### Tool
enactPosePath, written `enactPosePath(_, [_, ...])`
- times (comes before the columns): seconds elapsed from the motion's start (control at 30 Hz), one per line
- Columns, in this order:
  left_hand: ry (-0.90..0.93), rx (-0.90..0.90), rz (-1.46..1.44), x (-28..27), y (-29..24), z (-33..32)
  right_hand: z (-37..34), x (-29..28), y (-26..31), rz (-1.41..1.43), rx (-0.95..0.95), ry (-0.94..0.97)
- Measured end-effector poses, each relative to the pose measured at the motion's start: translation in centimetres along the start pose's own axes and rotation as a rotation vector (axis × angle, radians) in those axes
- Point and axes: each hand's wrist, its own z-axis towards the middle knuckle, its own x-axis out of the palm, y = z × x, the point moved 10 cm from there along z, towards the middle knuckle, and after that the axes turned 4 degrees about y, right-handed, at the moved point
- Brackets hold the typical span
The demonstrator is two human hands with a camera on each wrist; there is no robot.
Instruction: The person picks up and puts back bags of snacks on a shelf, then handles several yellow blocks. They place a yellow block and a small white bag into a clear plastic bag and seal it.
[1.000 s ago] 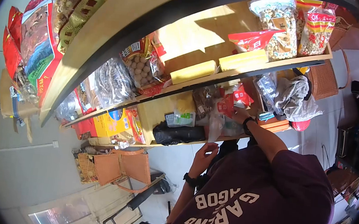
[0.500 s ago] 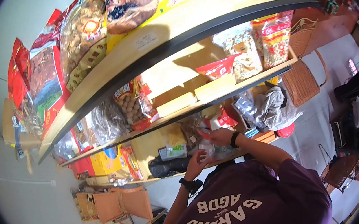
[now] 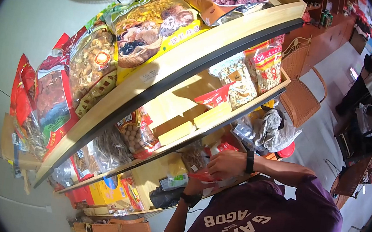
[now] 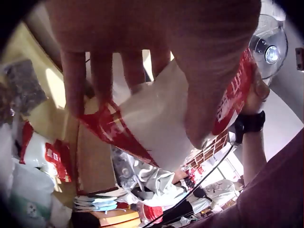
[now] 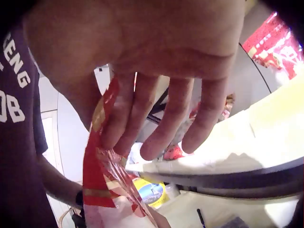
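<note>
Now that the left grip (image 4: 152, 38) has joined the right grip (image 5: 142, 61), I see both pinching the red-and-white bag (image 4: 156, 123) beside the lower shelf (image 3: 142, 185), so I judge it steadier.

Head camera high, facing forward-down over wooden shelf unit (image 3: 247, 24); wrist cameras close, palm-side, looking along left hand (image 4: 147, 42) and right hand (image 5: 142, 61), sharing red-and-white plastic bag (image 4: 156, 126)
</note>
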Motion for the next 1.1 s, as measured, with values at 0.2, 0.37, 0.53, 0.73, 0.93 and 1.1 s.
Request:
enactPosePath(0.2, [-0.059, 0.029, 0.021, -0.3, -1.2, 0.2, 0.5, -3.8, 2.7, -0.122, -0.137, -0.107])
enactPosePath(0.37, [-0.187, 0.062, 0.116, -3.3, -6.2, 0.6, -0.3, -8.0, 3.7, -0.205, -0.052, -0.233])
enactPosePath(0.53, [-0.397, 0.196, -0.251, -8.1, -12.7, 0.8, -4.1, -14.6, 0.7, -0.180, 0.284, -0.626])
enactPosePath(0.73, [-0.656, 0.265, 0.074, -16.6, -17.1, 0.4, -6.2, -15.6, -8.3, -0.219, 0.593, -0.646])
enactPosePath(0.93, [-0.665, 0.323, -0.077, -23.1, -16.6, 4.7, -6.6, -15.2, -7.7, -0.370, 0.567, -0.633])
enactPosePath(1.1, [-0.675, 0.331, 0.083, -26.3, -16.5, 11.1, -6.8, -14.8, -7.0, -0.379, 0.531, -0.654])
